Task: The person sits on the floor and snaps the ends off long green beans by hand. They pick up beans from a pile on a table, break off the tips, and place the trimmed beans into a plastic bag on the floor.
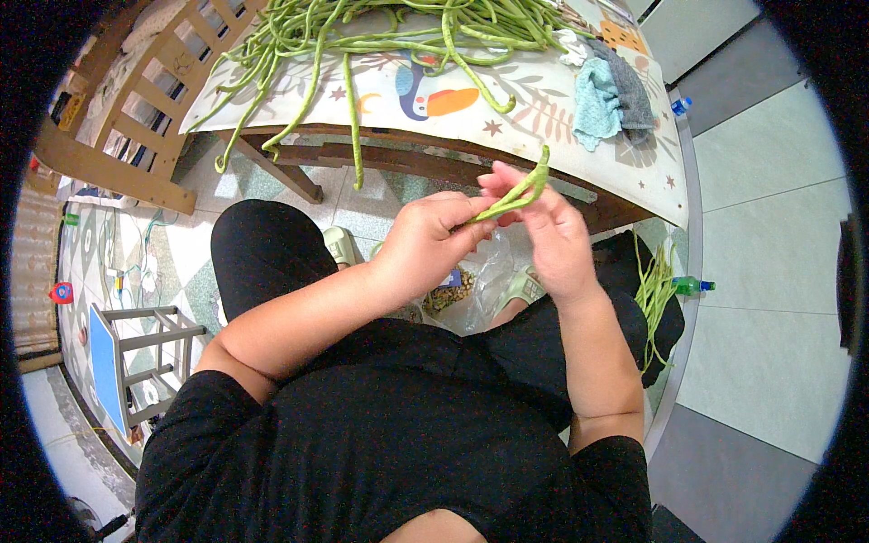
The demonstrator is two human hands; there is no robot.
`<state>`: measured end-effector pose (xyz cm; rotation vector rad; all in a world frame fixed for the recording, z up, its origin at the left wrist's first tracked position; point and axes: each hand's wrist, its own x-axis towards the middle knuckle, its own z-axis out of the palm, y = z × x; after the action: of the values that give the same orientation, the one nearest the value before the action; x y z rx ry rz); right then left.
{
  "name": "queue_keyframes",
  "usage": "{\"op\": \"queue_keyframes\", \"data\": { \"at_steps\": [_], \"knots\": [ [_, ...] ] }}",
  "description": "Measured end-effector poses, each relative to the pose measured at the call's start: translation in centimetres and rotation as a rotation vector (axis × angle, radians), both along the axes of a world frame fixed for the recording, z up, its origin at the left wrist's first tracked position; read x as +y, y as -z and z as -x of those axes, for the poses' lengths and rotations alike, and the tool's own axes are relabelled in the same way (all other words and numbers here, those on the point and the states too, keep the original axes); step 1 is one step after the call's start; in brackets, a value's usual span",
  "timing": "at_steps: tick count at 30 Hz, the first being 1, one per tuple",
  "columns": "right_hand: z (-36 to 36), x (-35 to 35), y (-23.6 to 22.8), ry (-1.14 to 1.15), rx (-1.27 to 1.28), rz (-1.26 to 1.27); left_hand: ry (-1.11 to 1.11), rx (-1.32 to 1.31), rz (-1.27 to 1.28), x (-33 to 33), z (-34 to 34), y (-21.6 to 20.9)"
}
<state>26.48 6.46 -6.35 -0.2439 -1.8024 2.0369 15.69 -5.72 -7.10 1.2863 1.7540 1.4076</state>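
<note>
Pinched in my left hand (433, 231) is a short bunch of green long beans (528, 192). The beans stick out from my fingertips to the upper right, with one end bent upward. My right hand (554, 226) is closed around the beans' outer part, its fingers curled behind them; some of its fingertips are hidden. Both hands are held close together above my lap, just short of the table's near edge.
A large heap of long beans (362, 41) lies on the table's printed cover (543, 95), several hanging over the edge. Cloths (599, 104) lie at its right. More beans (654, 294) lie by my right knee, near a green bottle (692, 286). A blue-topped stool (110, 366) stands at left.
</note>
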Motion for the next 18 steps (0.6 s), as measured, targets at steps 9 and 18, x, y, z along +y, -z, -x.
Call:
{"op": "queue_keyframes", "data": {
  "at_steps": [9,18],
  "knots": [
    [0.3,-2.8,1.1,0.112,-0.045,0.111,-0.032,-0.03,0.017,0.6,-1.0,-0.1],
    [-7.8,3.4,-1.7,0.358,0.36,0.645,0.335,0.099,0.159,0.1,-2.6,1.4]
  ]
}}
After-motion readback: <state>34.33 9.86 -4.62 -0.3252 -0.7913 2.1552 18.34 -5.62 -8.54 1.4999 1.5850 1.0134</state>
